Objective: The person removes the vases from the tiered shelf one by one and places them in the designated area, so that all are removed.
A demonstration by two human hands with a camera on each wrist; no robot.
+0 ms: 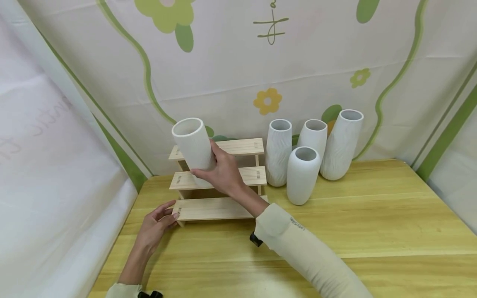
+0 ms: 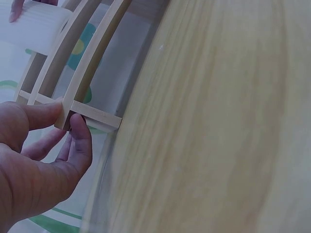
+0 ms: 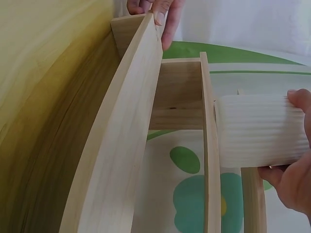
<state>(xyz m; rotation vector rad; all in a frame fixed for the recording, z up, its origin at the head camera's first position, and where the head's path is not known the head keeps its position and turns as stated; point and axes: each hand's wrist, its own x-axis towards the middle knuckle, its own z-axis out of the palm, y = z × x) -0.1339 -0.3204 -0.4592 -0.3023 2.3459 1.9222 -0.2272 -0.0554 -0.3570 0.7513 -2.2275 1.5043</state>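
My right hand [image 1: 225, 173] grips a tall white vase [image 1: 193, 145], thumb on its near side. The vase stands nearly upright, its base right at the middle tier of a three-tier wooden display stand [image 1: 216, 209]. In the right wrist view fine ribs run along the vase [image 3: 257, 131], and its base meets the middle board's edge. My left hand [image 1: 155, 225] holds the left end of the stand's lowest board. The left wrist view shows the thumb above that board and the curled fingers [image 2: 80, 145] beneath it.
Right of the stand, several white vases stand grouped: a tall carved one [image 1: 279, 153], a short smooth one [image 1: 303, 176], one behind [image 1: 314, 134] and a tall leaning-looking one [image 1: 341, 145]. A printed cloth [image 1: 223, 62] hangs behind the wooden table [image 1: 372, 231], another along the left.
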